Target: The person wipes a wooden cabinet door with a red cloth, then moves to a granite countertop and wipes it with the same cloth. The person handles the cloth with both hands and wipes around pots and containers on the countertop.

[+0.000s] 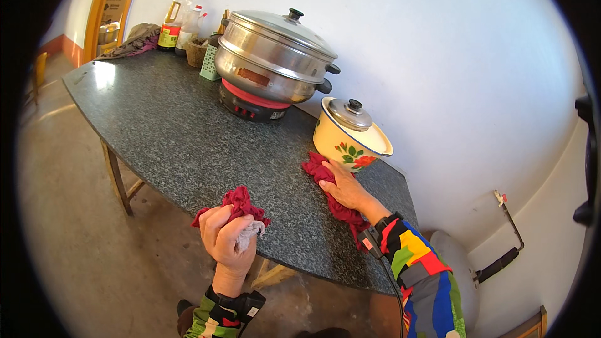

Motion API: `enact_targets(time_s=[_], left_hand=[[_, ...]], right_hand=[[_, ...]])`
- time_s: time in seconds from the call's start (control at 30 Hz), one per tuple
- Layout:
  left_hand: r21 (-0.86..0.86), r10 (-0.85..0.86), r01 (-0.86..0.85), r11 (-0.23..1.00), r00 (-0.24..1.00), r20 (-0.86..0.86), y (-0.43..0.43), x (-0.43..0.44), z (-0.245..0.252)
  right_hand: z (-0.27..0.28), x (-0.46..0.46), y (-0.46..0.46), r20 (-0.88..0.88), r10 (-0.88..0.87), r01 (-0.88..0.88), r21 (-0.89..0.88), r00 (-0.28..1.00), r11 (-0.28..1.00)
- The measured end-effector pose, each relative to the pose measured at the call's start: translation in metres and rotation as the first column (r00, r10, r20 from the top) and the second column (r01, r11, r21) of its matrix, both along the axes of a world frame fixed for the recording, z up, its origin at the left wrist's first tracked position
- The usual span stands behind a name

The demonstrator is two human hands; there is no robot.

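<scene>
My left hand is closed around a bunched dark red cloth and a crumpled greyish-white cloth, held up by the table's front edge. On the speckled dark stone tabletop, my right hand presses a second red cloth, its fingers spread over it. That cloth trails back under the wrist towards the near edge. Just beyond my right fingertips stands a cream enamel pot with painted flowers and a blue rim. A small metal lid rests tilted in its top.
A steel steamer pot with a glass lid sits on a black electric base near the wall. Behind it are sauce bottles, a woven basket and a green perforated holder. A wall tap is at right.
</scene>
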State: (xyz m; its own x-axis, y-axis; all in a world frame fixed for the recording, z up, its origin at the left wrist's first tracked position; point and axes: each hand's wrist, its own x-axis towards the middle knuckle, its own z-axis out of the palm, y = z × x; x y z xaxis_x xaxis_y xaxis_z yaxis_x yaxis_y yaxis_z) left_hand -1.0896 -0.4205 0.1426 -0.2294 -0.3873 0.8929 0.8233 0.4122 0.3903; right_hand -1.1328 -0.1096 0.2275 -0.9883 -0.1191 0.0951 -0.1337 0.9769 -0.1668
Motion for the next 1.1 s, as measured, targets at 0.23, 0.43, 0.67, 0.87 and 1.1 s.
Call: enact_targets(time_s=[0.23, 0.43, 0.67, 0.87, 1.1], left_hand=[[0.0, 0.015, -0.015, 1.0, 1.0, -0.004, -0.001, 0.0, 0.0], [-0.001, 0.005, -0.005, 1.0, 1.0, -0.004, -0.002, -0.002, -0.001], [0.013, 0.017, -0.017, 1.0, 1.0, -0.005, -0.001, -0.002, -0.001], [0.008, 0.02, -0.02, 1.0, 1.0, -0.004, 0.0, -0.002, -0.003], [-0.006, 0.012, -0.012, 1.0, 1.0, -0.021, -0.001, -0.003, -0.003]], right_hand=[[0.0, -0.001, 0.011, -0.016, -0.007, 0.006, -0.033, 1.0, 0.999], [-0.003, 0.002, 0.018, -0.052, -0.044, 0.042, -0.045, 0.998, 0.998], [0.003, 0.067, -0.007, -0.042, -0.004, 0.004, 0.002, 0.999, 1.0], [0.008, 0.112, -0.027, 0.017, 0.122, -0.122, 0.023, 0.992, 0.992], [-0.004, 0.04, 0.028, -0.096, -0.034, 0.034, -0.006, 0.995, 0.999]])
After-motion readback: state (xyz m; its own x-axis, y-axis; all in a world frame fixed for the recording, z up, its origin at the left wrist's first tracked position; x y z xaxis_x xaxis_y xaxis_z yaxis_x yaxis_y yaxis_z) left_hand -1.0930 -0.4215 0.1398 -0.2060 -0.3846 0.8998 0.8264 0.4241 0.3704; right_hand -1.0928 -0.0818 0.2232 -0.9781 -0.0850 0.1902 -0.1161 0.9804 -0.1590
